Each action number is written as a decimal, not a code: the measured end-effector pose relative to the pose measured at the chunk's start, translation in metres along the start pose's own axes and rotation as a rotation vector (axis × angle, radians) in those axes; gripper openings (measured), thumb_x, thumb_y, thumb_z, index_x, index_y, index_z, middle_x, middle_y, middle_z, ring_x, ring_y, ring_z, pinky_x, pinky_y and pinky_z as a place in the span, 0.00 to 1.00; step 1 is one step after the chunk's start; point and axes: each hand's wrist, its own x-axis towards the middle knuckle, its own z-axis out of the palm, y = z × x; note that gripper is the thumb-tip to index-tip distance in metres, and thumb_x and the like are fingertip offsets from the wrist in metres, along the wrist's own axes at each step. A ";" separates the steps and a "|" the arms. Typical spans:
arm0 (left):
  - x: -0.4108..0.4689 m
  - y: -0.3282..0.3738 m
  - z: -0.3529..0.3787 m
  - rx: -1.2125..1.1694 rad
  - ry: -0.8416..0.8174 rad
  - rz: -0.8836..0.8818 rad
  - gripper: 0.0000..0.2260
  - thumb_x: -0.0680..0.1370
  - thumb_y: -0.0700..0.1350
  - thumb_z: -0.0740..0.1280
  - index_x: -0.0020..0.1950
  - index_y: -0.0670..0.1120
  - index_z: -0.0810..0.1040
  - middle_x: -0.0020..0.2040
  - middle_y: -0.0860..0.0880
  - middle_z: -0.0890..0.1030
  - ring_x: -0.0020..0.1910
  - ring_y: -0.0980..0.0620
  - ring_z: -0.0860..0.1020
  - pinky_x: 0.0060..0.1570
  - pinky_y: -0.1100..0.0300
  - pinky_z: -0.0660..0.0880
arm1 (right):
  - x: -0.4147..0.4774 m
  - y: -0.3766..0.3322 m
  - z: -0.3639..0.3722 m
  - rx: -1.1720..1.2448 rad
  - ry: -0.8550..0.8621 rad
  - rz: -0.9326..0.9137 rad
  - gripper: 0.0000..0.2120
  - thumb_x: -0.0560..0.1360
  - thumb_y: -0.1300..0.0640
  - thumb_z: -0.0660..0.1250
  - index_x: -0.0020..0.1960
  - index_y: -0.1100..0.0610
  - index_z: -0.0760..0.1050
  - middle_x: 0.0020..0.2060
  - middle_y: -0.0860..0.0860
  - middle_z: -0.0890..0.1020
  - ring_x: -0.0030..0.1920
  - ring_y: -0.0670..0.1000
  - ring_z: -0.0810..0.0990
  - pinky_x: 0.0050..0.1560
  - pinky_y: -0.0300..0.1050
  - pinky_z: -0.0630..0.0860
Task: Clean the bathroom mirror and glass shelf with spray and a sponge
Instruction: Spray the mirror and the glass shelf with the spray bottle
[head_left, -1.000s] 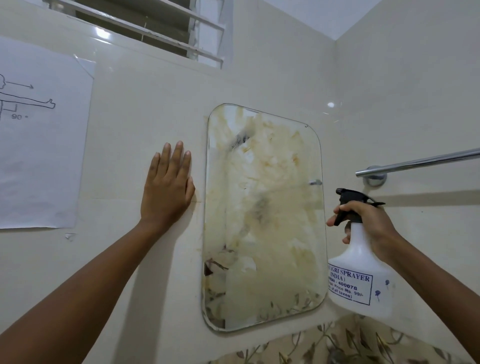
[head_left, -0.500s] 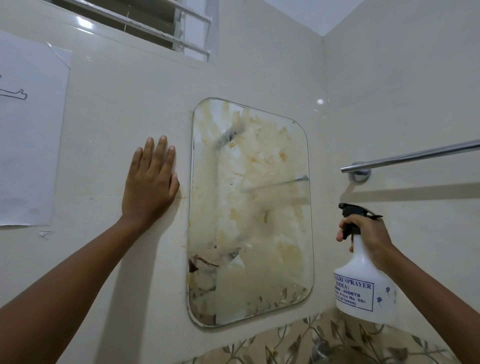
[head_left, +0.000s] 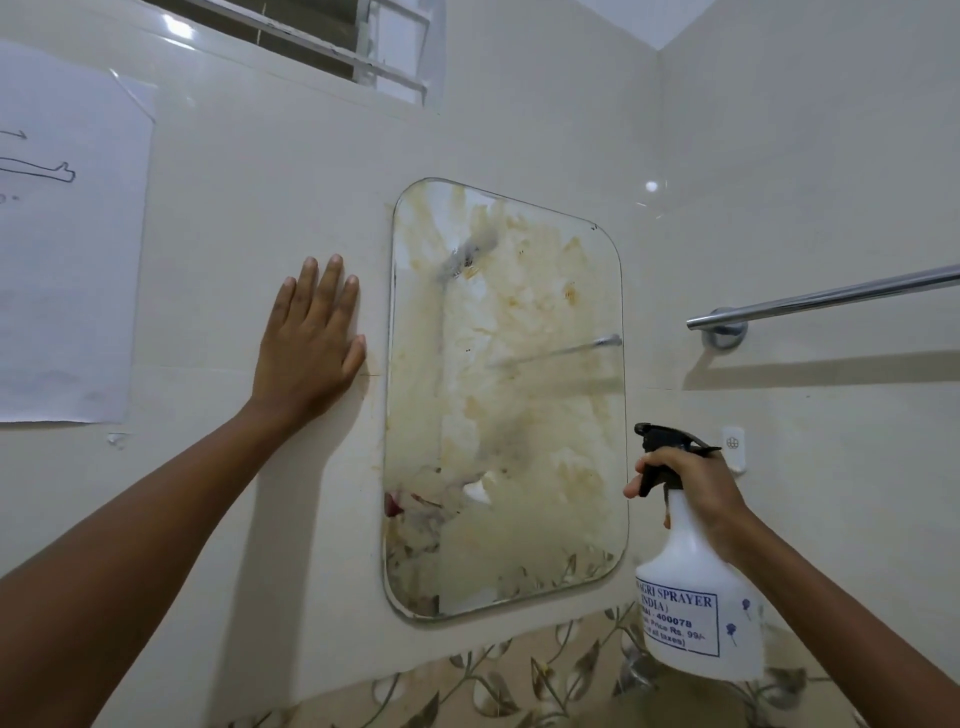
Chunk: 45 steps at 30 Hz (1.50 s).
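Note:
A rounded wall mirror (head_left: 524, 415) hangs at the centre, smeared all over with yellow-brown stains. My left hand (head_left: 309, 343) lies flat on the tiled wall just left of the mirror, fingers straight and pointing up. My right hand (head_left: 691, 488) grips the neck of a white spray bottle (head_left: 696, 608) with a black trigger head, fingers around the trigger. The nozzle points left toward the mirror's lower right edge. No sponge or glass shelf is in view.
A chrome towel bar (head_left: 826, 299) juts from the right wall above the bottle. A paper sheet (head_left: 67, 249) with a drawing is taped to the wall at left. A louvred window (head_left: 332, 47) sits up top. Leaf-patterned tiles (head_left: 519, 680) run below the mirror.
The view has swung slightly. The bottle in my right hand sits lower and a bit further right of the mirror. My left hand stays flat on the wall.

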 end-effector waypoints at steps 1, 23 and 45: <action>-0.001 -0.001 -0.002 -0.005 -0.010 0.008 0.29 0.77 0.54 0.46 0.75 0.39 0.55 0.76 0.38 0.54 0.75 0.39 0.51 0.73 0.51 0.41 | -0.003 0.000 0.004 0.003 -0.013 -0.002 0.10 0.73 0.64 0.62 0.36 0.66 0.77 0.32 0.65 0.82 0.28 0.55 0.73 0.21 0.38 0.68; -0.147 0.036 -0.005 0.049 -0.146 0.031 0.29 0.77 0.54 0.49 0.76 0.43 0.54 0.77 0.41 0.53 0.76 0.40 0.50 0.71 0.36 0.49 | -0.080 0.020 0.083 0.017 -0.174 -0.082 0.12 0.73 0.65 0.63 0.37 0.71 0.79 0.32 0.63 0.82 0.32 0.48 0.77 0.41 0.38 0.69; -0.157 0.027 0.003 -0.001 -0.211 0.050 0.30 0.79 0.57 0.45 0.77 0.44 0.45 0.78 0.43 0.45 0.76 0.41 0.43 0.71 0.36 0.44 | -0.121 0.095 0.054 -0.059 -0.073 0.074 0.12 0.72 0.68 0.63 0.31 0.69 0.76 0.27 0.60 0.79 0.26 0.47 0.77 0.34 0.36 0.73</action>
